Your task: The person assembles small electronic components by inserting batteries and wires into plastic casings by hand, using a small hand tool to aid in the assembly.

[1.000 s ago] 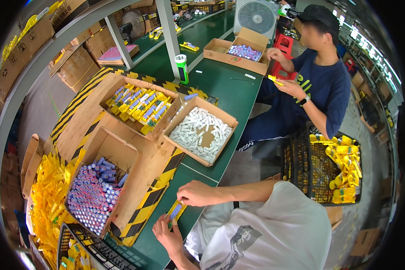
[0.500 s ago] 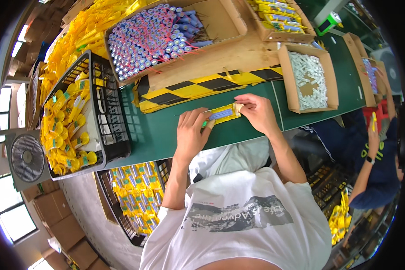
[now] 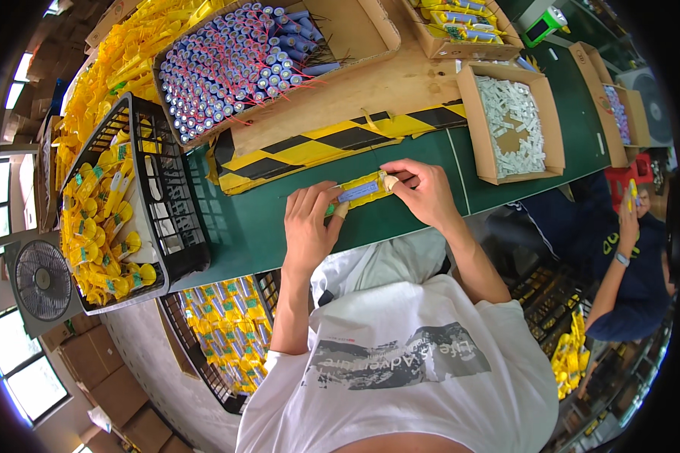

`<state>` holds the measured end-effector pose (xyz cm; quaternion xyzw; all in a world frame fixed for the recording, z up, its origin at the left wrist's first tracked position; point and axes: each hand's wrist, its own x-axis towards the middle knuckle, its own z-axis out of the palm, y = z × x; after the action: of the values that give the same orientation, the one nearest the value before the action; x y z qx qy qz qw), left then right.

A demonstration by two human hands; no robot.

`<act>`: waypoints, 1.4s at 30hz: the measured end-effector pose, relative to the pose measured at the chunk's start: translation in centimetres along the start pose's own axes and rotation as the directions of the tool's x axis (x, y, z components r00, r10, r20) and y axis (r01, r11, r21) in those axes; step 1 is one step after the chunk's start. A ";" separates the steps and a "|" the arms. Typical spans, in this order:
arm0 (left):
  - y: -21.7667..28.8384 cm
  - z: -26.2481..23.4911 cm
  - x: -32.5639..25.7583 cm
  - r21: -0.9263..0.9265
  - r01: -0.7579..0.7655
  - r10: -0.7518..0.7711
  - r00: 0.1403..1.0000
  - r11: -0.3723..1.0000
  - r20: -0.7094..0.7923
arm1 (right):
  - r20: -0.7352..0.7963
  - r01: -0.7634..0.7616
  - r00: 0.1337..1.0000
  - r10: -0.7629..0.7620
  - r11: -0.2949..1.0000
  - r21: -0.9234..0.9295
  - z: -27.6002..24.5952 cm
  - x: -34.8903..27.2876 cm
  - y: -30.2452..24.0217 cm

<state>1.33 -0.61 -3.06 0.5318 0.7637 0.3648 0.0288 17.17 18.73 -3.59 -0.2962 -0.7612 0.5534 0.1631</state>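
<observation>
A yellow plastic casing (image 3: 368,201) with a blue cylindrical battery cell (image 3: 359,192) lying in it is held flat just above the green table. My left hand (image 3: 310,225) pinches its left end, where a bit of green shows between thumb and fingers. At the other end my right hand (image 3: 425,195) grips the casing between thumb and bent fingers, covering that tip. Beige covers sit on both thumbs. A thin wire seems to stick out past my left fingers.
Beyond my hands lies a black-and-yellow striped edge (image 3: 340,143). Behind it is a carton (image 3: 366,45) of blue cells. A black crate (image 3: 175,204) of yellow casings stands left, a box (image 3: 551,143) of small white pieces right. A co-worker's hand (image 3: 628,223) shows far right.
The view has shifted slightly, so table and hands sit a little differently. Both hands keep their hold on the casing. The co-worker's other hand has gone from the box at far right.
</observation>
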 end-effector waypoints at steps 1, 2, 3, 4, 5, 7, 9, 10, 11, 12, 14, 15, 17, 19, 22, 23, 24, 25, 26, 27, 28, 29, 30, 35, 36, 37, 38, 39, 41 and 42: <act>0.0 0.0 0.1 -0.001 0.004 -0.004 1.000 1.000 0.005 | 0.002 0.013 1.000 -0.013 1.000 -0.008 0.0 0.1 0.1; -0.1 0.0 0.1 0.001 0.007 -0.007 1.000 1.000 0.004 | 0.006 0.014 1.000 -0.014 1.000 -0.007 0.0 0.2 0.0; -0.1 0.0 0.2 0.007 0.004 -0.004 1.000 1.000 0.000 | 0.018 0.025 1.000 -0.024 0.999 -0.028 0.0 0.4 -0.2; -0.2 0.0 0.3 0.012 0.001 -0.001 1.000 1.000 -0.004 | 0.030 0.036 0.999 -0.035 0.998 -0.048 0.0 0.6 -0.3; -0.3 0.0 0.5 0.012 0.002 -0.002 1.000 1.000 -0.009 | 0.032 0.040 0.999 -0.038 0.998 -0.051 0.0 0.9 -0.3; 0.0 0.0 0.9 0.010 -0.021 0.021 0.999 1.000 -0.024 | 0.022 0.022 1.000 -0.021 0.999 -0.040 -0.4 0.8 -0.5; 0.2 0.1 1.4 0.002 -0.049 0.049 0.998 0.999 -0.035 | -0.011 -0.029 1.000 0.029 1.000 0.005 -0.7 0.5 -0.7; 0.2 0.6 1.6 -0.015 -0.029 0.029 1.000 0.999 -0.002 | -0.015 0.011 1.000 -0.011 1.000 -0.007 -1.4 0.9 -0.5; 0.8 0.4 1.8 0.000 -0.026 0.026 1.000 1.000 0.002 | -0.028 0.034 0.999 -0.035 0.999 -0.026 -1.2 0.3 -0.6; 0.9 0.4 1.7 0.016 -0.010 0.009 1.000 1.000 0.023 | -0.049 0.073 0.996 -0.073 0.997 -0.007 -1.0 0.3 0.0; 0.6 -0.3 0.9 0.060 -0.003 0.002 1.000 0.998 0.024 | -0.017 0.141 0.990 -0.142 0.988 -0.070 -0.4 0.6 -0.5; 0.8 -0.8 0.4 0.056 0.018 -0.019 0.999 0.998 0.030 | 0.023 0.147 0.989 -0.145 0.986 -0.080 -0.4 0.6 -1.1; 1.3 -1.1 0.1 0.049 0.046 -0.050 0.996 0.998 0.072 | 0.053 0.060 0.997 -0.056 0.995 -0.079 -0.2 0.5 -1.3; 1.9 -1.3 0.1 0.042 0.008 -0.013 0.993 0.999 0.116 | 0.048 0.040 0.998 -0.035 0.993 -0.112 -0.3 0.1 -0.9; 4.2 -2.5 0.9 -0.021 0.173 -0.167 0.971 0.985 0.171 | 0.032 0.066 0.998 -0.062 0.986 -0.151 -0.7 -0.2 -1.3; 4.6 -2.9 1.3 0.039 0.114 -0.120 0.969 0.993 0.217 | 0.053 0.083 0.996 -0.075 0.983 -0.166 -1.0 -0.1 -1.7; 4.8 -3.2 1.8 0.107 0.049 -0.077 0.957 0.993 0.280 | 0.051 0.057 0.997 -0.049 0.983 -0.176 -0.9 0.2 -1.7; 5.1 -3.0 2.3 0.111 0.033 -0.064 0.958 0.993 0.280 | 0.037 0.063 0.998 -0.057 0.983 -0.172 -1.0 0.3 -1.5; 5.3 -2.6 2.7 0.202 -0.021 -0.046 0.947 0.979 0.319 | 0.035 0.078 0.997 -0.073 0.981 -0.177 -1.3 0.4 -1.1; 5.2 -2.5 3.0 0.289 -0.075 -0.032 0.936 0.955 0.349 | 0.036 0.100 0.995 -0.095 0.977 -0.187 -1.2 0.6 -1.1; 4.7 -2.2 3.1 0.349 -0.146 0.024 0.944 0.926 0.329 | 0.048 0.109 0.994 -0.102 0.977 -0.184 -1.1 0.9 -1.1; 4.4 -2.5 3.1 0.356 -0.153 0.033 0.947 0.922 0.320 | 0.042 0.122 0.992 -0.116 0.975 -0.185 -0.5 1.1 -1.2; 4.5 -2.6 3.3 0.374 -0.155 0.012 0.934 0.914 0.357 | 0.061 0.110 0.993 -0.101 0.978 -0.177 -0.2 1.1 -1.6; 4.2 -2.0 3.7 0.424 -0.123 -0.078 0.901 0.897 0.427 | 0.148 0.178 0.978 -0.149 0.963 -0.203 2.2 1.3 -2.7; 4.1 -2.2 3.8 0.431 -0.132 -0.072 0.902 0.893 0.426 | 0.158 0.157 0.979 -0.125 0.966 -0.206 2.7 1.7 -2.6; 4.0 -2.5 3.7 0.426 -0.096 -0.099 0.905 0.900 0.413 | 0.150 0.158 0.980 -0.129 0.968 -0.196 3.0 1.9 -2.6; 3.9 -2.9 3.7 0.419 -0.063 -0.124 0.907 0.906 0.402 | 0.163 0.153 0.979 -0.121 0.968 -0.199 3.3 2.0 -2.7; 3.6 -3.1 3.5 0.426 -0.077 -0.117 0.903 0.902 0.413 | 0.174 0.146 0.978 -0.111 0.969 -0.200 3.5 2.1 -2.6; 2.8 -3.5 3.2 0.349 -0.034 -0.100 0.928 0.936 0.358 | 0.158 0.153 0.979 -0.125 0.973 -0.175 3.7 2.0 -2.4; 2.4 -3.7 3.1 0.354 -0.049 -0.091 0.925 0.934 0.368 | 0.163 0.169 0.976 -0.142 0.972 -0.164 3.6 2.1 -2.3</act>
<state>0.26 0.46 2.12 0.5800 0.8029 0.1101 0.0828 12.80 16.90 -2.81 -0.2065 -0.8384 0.4896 0.1214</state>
